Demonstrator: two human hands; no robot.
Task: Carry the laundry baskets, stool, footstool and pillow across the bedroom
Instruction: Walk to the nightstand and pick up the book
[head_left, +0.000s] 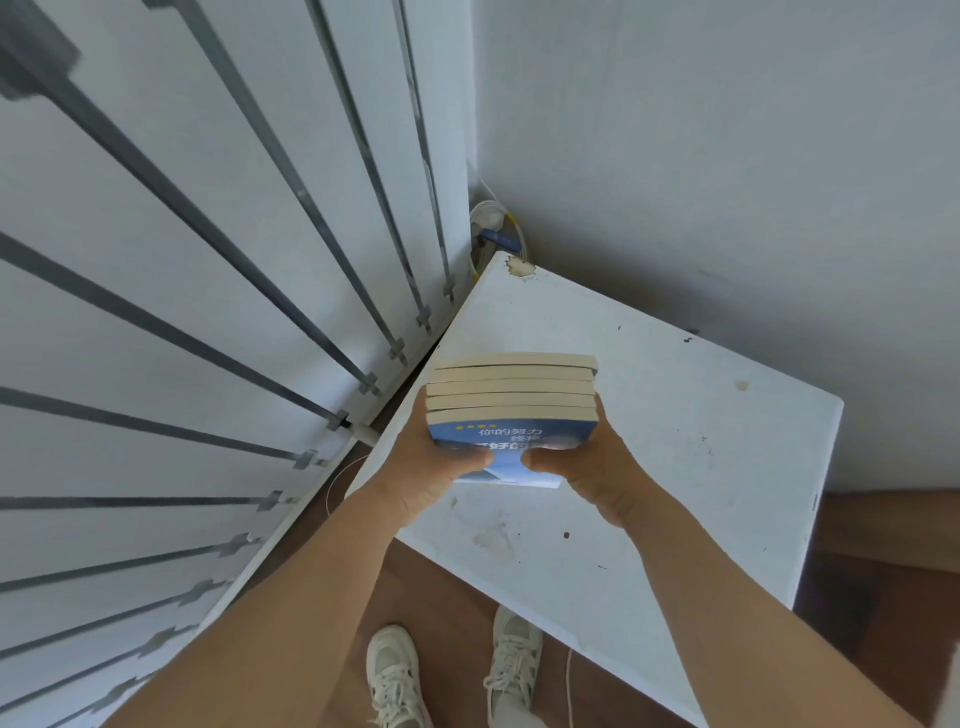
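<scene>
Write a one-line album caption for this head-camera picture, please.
Both hands, left and right, hold a stack of books above a scuffed white cabinet in a room corner.

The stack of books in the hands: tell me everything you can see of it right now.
The stack of books is five paperbacks, lying flat and roughly squared, cream page edges facing the wall. The top cover is blue with white Chinese characters and a small row of yellow marks. The left hand and right hand clamp its two sides, thumbs pressed on the top cover. It sits over the scuffed white cabinet top; whether it rests on that surface or is just above it cannot be told.
</scene>
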